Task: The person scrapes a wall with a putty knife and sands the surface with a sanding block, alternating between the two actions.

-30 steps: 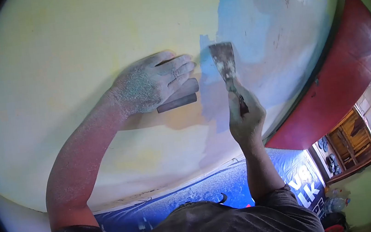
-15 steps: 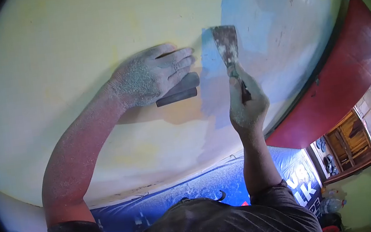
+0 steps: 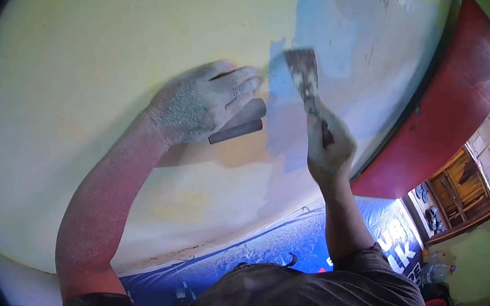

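My right hand (image 3: pixel 328 144) grips the handle of a metal scraper (image 3: pixel 303 72), whose wide blade lies against the wall (image 3: pixel 94 67) at the edge between pale yellow and blue paint. My left hand (image 3: pixel 202 102), dusted with white powder, presses flat on the yellow wall just left of the blade. A dark flat block (image 3: pixel 235 123) sits under its fingers against the wall. Both forearms are coated in dust.
A red band (image 3: pixel 454 109) borders the wall at right. Below it a blue printed tarp (image 3: pixel 281 249) covers the floor. A wooden-framed opening (image 3: pixel 469 186) shows at far right, with a plastic bottle (image 3: pixel 437 270) near it.
The scraper went up the wall a little, then came back down slightly and is now blurred. My left hand stayed pressed in about the same place.
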Demonstrator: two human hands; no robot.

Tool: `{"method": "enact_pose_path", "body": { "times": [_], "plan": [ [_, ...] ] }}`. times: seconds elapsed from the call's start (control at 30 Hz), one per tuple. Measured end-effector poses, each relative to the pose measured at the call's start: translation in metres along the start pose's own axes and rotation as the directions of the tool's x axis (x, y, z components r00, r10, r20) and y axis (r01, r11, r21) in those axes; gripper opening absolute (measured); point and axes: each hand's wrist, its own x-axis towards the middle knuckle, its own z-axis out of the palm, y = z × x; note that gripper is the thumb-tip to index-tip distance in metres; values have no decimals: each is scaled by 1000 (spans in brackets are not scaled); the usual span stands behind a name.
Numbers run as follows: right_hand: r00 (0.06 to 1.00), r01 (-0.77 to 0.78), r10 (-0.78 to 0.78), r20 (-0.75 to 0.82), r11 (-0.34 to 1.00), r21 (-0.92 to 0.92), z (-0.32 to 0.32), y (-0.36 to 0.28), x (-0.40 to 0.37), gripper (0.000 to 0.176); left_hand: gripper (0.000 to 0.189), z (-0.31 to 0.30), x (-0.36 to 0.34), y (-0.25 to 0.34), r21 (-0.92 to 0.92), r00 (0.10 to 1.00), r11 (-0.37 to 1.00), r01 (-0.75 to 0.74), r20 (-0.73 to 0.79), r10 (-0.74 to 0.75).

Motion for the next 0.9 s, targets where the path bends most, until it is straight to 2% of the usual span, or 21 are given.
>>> {"method": "enact_pose_path", "body": {
  "times": [0.1,0.2,0.3,0.4,0.43,0.53,0.63,0.73,0.83,0.9],
  "plan": [
    [999,20,-20,-33,1000,15,6,6,-1,36,46,3,0,2,-91,996,993,72,-52,-76],
    [999,-19,20,-39,999,28,5,-9,14,37,46,-1,0,-2,23,999,999,-32,1,32],
    [999,29,-29,-20,999,-18,2,-5,12,37,47,-1,0,-2,11,1000,1000,-22,8,21],
    [999,27,-27,-21,1000,1,4,4,0,38,46,10,-1,0,-97,996,994,59,-66,-65],
    [998,-59,59,-17,998,12,4,0,0,38,46,10,-1,0,-135,995,989,60,-66,-70],
    [998,-45,43,-34,998,-42,0,-11,17,38,46,3,0,-2,4,999,1000,8,-41,-8],
    [999,-37,36,-22,998,-51,-5,-16,17,37,46,2,1,-4,10,999,999,-39,-15,39],
    [998,-65,65,-9,997,-37,-4,-7,0,37,45,11,0,-2,-58,995,998,35,-86,-40],
    [996,-89,89,1,996,-30,-8,-12,14,36,45,2,-1,-3,29,999,999,-14,-45,16],
    [997,-81,81,-14,996,-25,-8,-13,19,36,46,4,0,-4,-67,999,998,-15,-43,12]
  ]
}}
